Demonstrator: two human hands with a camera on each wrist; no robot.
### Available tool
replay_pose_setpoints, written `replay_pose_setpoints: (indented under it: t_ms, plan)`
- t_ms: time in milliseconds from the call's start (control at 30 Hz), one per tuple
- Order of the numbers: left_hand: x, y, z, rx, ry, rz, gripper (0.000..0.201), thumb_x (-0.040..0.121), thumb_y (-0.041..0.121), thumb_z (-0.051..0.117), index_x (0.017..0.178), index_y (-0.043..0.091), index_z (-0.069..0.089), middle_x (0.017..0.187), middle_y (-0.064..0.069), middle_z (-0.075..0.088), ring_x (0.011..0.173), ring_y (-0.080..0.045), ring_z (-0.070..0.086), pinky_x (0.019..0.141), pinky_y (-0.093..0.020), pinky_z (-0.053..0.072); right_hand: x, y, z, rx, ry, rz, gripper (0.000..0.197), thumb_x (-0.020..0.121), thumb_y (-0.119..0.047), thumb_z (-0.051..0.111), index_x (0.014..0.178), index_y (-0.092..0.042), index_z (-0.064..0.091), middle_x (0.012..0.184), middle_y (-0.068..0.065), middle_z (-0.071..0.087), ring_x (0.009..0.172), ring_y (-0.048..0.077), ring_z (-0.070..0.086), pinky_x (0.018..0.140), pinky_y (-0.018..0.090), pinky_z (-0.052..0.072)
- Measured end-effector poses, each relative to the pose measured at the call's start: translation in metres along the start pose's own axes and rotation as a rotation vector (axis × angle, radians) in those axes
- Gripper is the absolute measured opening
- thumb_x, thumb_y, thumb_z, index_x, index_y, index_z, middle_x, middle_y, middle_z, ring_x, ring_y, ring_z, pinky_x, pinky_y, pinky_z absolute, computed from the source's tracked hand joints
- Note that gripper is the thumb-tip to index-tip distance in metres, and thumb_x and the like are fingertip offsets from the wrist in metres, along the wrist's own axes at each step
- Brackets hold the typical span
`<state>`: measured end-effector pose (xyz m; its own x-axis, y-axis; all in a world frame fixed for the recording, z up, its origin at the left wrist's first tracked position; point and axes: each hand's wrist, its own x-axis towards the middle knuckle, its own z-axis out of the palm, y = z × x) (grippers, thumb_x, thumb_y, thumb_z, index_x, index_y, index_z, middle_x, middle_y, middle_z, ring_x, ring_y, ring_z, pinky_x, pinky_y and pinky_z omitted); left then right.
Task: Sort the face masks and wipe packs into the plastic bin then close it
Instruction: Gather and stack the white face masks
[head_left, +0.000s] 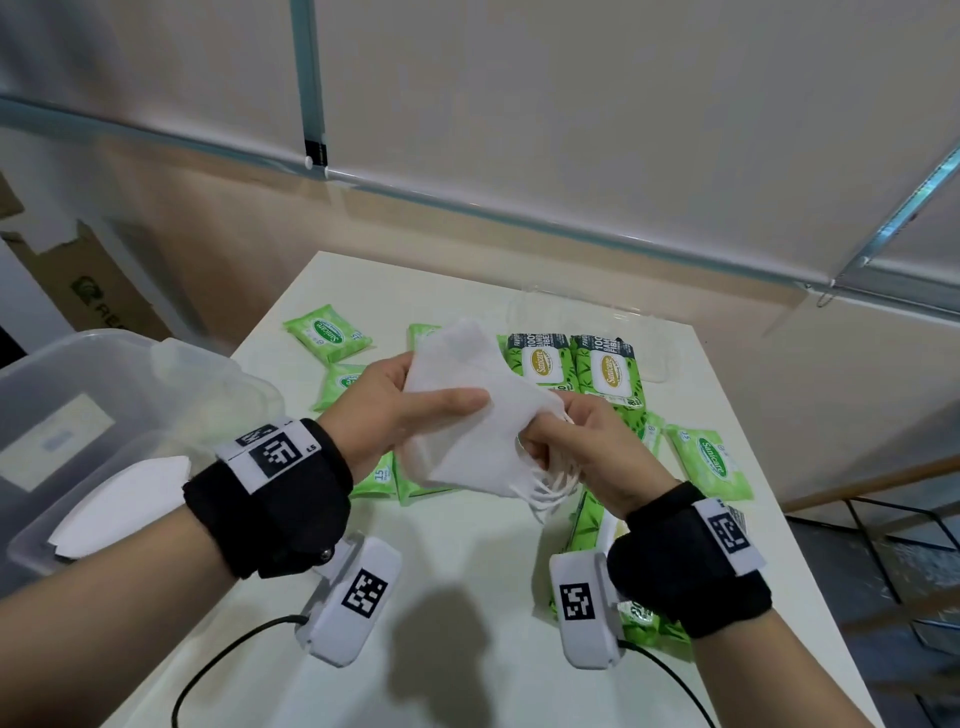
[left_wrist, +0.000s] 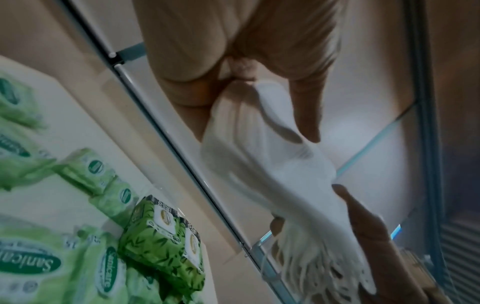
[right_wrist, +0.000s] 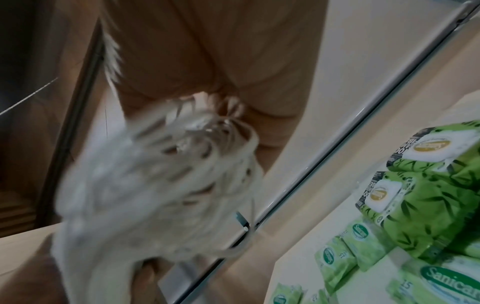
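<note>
I have a stack of white face masks (head_left: 467, 410) held up over the middle of the white table (head_left: 467, 597), clear of its surface. My left hand (head_left: 400, 410) grips the stack's left side, thumb laid flat across the top and fingers curled beneath; my right hand (head_left: 576, 441) is closed round the other end, where the bunched ear loops (head_left: 550, 486) spill out below my fingers. The clear plastic bin (head_left: 67, 395) sits off the table's left edge, open, and there are already some white masks (head_left: 124, 499) lying in it, so I judge the mask half of the sorting is partly done. This stack has yet to go in. None of the wipes seem to have been packed: the small light-green wipe packs (head_left: 328, 332) lie toward the far left corner and along the right edge, and the big bamboo-print wipe packs (head_left: 608, 369) rest near the far edge. A clear lid (head_left: 571, 306), as I take it, lies at the far edge, so closing is left too.
</note>
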<state>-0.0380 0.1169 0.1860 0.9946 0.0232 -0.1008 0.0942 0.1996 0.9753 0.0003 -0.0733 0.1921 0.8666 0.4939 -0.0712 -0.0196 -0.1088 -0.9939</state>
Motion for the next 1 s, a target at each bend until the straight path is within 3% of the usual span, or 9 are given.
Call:
replay_pose_setpoints:
  t_ms: [133,333,467,600,700,800,867,933,1000]
  plan:
    - [0.0,0.002,-0.001,-0.068,0.134,0.02,0.026,0.063,0.009,0.074,0.088,0.004,0.068,0.077,-0.004,0.074,0.065,-0.015,0.068,0.055,-0.021,0.053,-0.001,0.001,0.0,-0.022,0.137,0.006,0.036,0.086,0.003,0.052,0.054,-0.014,0.055,0.043,-0.007,0.042,0.038,0.006,0.034,0.042,0.016,0.029]
    - [0.0,0.003,-0.001,-0.071,0.194,0.06,0.027,0.068,0.018,0.073,0.092,0.008,0.068,0.079,0.0,0.074,0.067,-0.013,0.069,0.058,-0.021,0.055,-0.001,0.003,0.002,0.012,0.204,0.019,0.024,0.088,0.002,0.05,0.07,-0.01,0.059,0.054,-0.001,0.049,0.046,0.009,0.041,0.051,0.024,0.033]
    - [-0.003,0.001,0.002,-0.017,0.24,0.077,0.035,0.067,0.037,0.07,0.091,0.012,0.069,0.088,-0.004,0.073,0.075,-0.018,0.067,0.07,-0.031,0.053,-0.002,0.007,0.009,-0.035,0.129,-0.046,0.015,0.085,-0.002,0.048,0.072,-0.006,0.055,0.057,-0.003,0.05,0.051,0.005,0.043,0.053,0.016,0.037]
    - [-0.003,0.002,-0.006,0.127,0.239,0.097,0.017,0.081,0.026,0.067,0.084,0.01,0.069,0.081,-0.004,0.071,0.071,-0.017,0.064,0.068,-0.03,0.05,-0.003,0.012,-0.003,-0.121,0.089,-0.013,0.008,0.071,-0.016,0.052,0.067,-0.011,0.058,0.059,-0.004,0.054,0.051,0.004,0.045,0.057,0.022,0.035]
    - [-0.004,0.004,-0.01,0.219,0.139,0.091,0.012,0.081,0.026,0.067,0.083,0.014,0.069,0.073,0.003,0.071,0.064,-0.01,0.064,0.059,-0.022,0.051,-0.008,0.005,-0.014,-0.128,-0.074,-0.08,0.046,0.055,-0.034,0.06,0.096,-0.014,0.062,0.089,-0.002,0.066,0.08,0.007,0.061,0.069,0.016,0.045]
    - [-0.006,0.006,-0.007,0.349,0.006,0.108,0.006,0.082,0.024,0.068,0.081,0.019,0.068,0.066,0.008,0.07,0.059,-0.004,0.063,0.054,-0.016,0.047,-0.004,-0.009,-0.012,-0.158,-0.059,-0.09,0.061,0.064,-0.052,0.06,0.116,-0.021,0.059,0.115,-0.007,0.065,0.106,0.0,0.06,0.077,0.008,0.044]
    - [-0.006,0.006,-0.001,0.436,-0.065,0.122,0.021,0.078,0.036,0.074,0.089,0.018,0.069,0.074,0.004,0.072,0.066,-0.005,0.064,0.059,-0.021,0.05,0.0,-0.016,-0.003,-0.286,-0.063,-0.042,0.042,0.081,-0.053,0.06,0.107,-0.02,0.064,0.108,-0.008,0.068,0.099,-0.003,0.061,0.079,0.012,0.044]
    - [-0.006,0.003,0.003,0.503,-0.094,0.141,0.048,0.067,0.053,0.072,0.096,0.016,0.068,0.087,-0.005,0.072,0.074,-0.01,0.065,0.068,-0.032,0.053,0.004,-0.018,0.006,-0.374,-0.087,-0.016,0.023,0.094,-0.038,0.054,0.085,-0.02,0.067,0.085,-0.009,0.069,0.077,-0.004,0.062,0.071,0.011,0.044]
    - [-0.007,0.002,0.004,0.56,-0.093,0.157,0.063,0.054,0.06,0.069,0.101,0.019,0.062,0.094,-0.003,0.07,0.082,-0.012,0.065,0.075,-0.036,0.053,0.008,-0.017,0.011,-0.397,-0.059,-0.024,0.033,0.095,-0.036,0.054,0.075,-0.01,0.063,0.072,-0.003,0.063,0.066,0.005,0.057,0.064,0.018,0.044]
